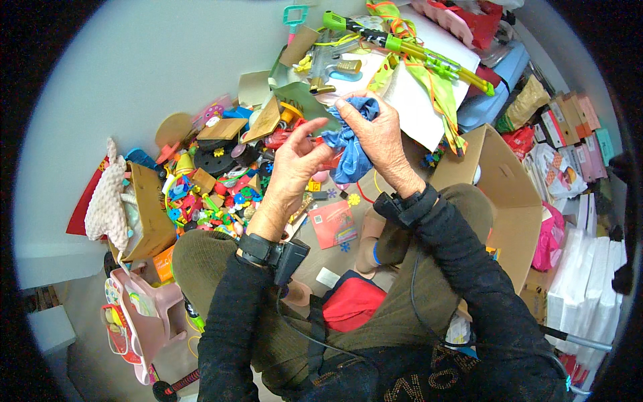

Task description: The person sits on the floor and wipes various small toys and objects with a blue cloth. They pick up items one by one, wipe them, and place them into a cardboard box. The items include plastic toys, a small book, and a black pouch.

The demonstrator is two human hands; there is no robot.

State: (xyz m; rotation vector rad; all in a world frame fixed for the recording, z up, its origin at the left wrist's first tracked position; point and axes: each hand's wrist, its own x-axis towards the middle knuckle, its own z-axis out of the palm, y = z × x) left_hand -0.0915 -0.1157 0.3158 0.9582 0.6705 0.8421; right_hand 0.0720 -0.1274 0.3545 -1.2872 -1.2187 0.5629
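Note:
My right hand (pixel 374 133) pinches a crumpled blue checked cloth (pixel 354 158) between thumb and fingers. The cloth hangs down over the toys, in front of my lap. Just left of it is my left hand (pixel 296 168), its index finger and thumb spread around the cloth's left edge; whether it touches the cloth I cannot tell. Something red shows behind the cloth. Beneath the hands, on the floor, lies a pink printed card (pixel 332 224) beside a yellow flower-shaped piece (pixel 353 200). A red and dark cloth (pixel 351 304) rests between my legs.
Mixed small toys (pixel 221 201) are heaped at the left, beside a cardboard box with a plush toy (pixel 106 201). An open cardboard box (pixel 512 211) stands at my right. Ahead lie a green toy gun (pixel 402 45) and white board. A pink plastic toy chair (pixel 145 311) is at lower left.

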